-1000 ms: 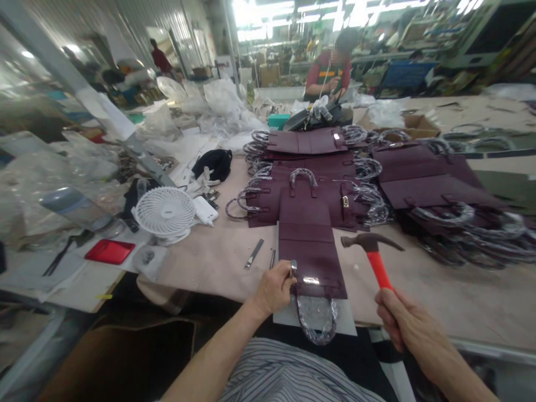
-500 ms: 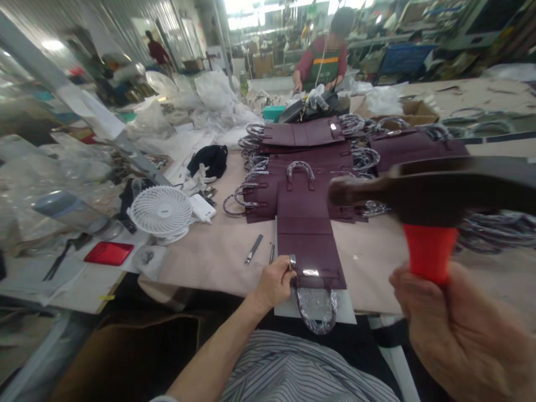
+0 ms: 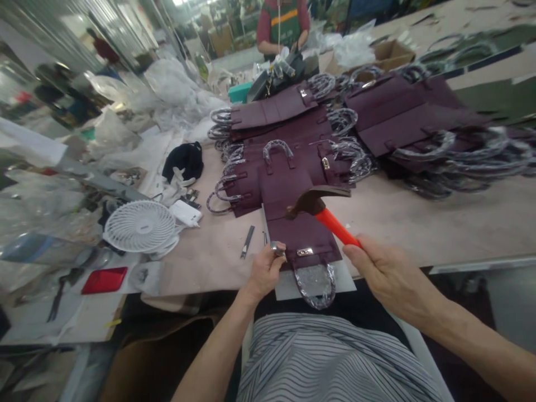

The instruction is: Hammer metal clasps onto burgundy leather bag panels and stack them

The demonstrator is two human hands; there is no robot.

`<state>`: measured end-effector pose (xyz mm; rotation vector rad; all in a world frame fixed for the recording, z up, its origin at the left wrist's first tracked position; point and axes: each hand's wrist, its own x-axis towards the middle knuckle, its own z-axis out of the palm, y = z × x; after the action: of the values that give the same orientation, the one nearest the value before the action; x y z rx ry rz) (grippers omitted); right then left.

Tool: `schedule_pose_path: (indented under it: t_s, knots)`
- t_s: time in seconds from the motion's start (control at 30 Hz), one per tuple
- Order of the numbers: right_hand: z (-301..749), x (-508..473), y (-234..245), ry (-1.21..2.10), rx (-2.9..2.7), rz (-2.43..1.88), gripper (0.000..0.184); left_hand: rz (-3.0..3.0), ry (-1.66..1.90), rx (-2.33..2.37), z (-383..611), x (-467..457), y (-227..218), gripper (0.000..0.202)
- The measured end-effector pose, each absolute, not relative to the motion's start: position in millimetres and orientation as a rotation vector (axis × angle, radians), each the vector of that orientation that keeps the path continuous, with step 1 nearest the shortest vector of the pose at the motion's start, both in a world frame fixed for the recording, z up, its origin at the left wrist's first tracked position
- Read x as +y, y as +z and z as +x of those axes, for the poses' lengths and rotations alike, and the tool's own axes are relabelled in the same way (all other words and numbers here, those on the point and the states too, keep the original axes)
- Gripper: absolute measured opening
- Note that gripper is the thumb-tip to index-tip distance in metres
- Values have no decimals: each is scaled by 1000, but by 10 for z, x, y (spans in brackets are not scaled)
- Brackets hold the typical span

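Here the right hand (image 3: 383,268) is wrapped tight around the orange handle of a hammer (image 3: 324,209), whose dark head hangs low over the maroon leather bag panel (image 3: 304,237) lying flat at the near edge of the worktop (image 3: 419,223). The left hand (image 3: 263,271) sits at the panel's left corner, its fingertips pinched on a small silver metal piece (image 3: 277,247) set upright against the leather; whether the hammer head touches anything cannot be told. Just right of that piece a shiny metal plate (image 3: 305,252) lies on the panel, and below it a plastic-wrapped handle (image 3: 315,287) loops past the worktop edge over a grey board (image 3: 347,282) under the panel. Beyond the panel more maroon bag panels (image 3: 288,139) with wrapped handles are stacked, with another heap (image 3: 410,111) to the right. A slim metal tool (image 3: 247,242) lies just left of the panel, a white desk fan (image 3: 140,226) farther left, and a red case (image 3: 104,280) near the fan. At the far end a person in a red top (image 3: 285,22) works with both hands at a dark bag.
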<state>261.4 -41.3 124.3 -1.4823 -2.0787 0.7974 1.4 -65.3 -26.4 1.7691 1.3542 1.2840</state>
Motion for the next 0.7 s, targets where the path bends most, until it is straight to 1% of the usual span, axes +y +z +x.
schedule_pose_path:
  t_s: [0.2,0.3,0.4,0.47,0.53,0.6,0.7]
  knots:
    - [2686,-561,607,1257,-1746,-1628,41,1714,1322,1303,-34,-662,-257,9]
    - [2728,-650,412,1373,-1575,-1664,39,1723,1304,1313,-42,-655,-252,6]
    - [2760,-702,322,1420,-1512,-1705,38,1766,1298,1321,-30,-645,-251,8]
    - [2777,-704,332,1398,-1564,-1714,38,1835,1288,1344,-8,-642,-255,11]
    - [2787,-681,415,1303,-1689,-1703,38,1886,1265,1376,20,-642,-263,15]
    - [2779,-645,577,1131,-1854,-1660,38,1891,1254,1404,44,-645,-271,17]
    - [2709,-601,902,773,-2077,-1478,40,1875,1284,1424,69,-647,-277,17]
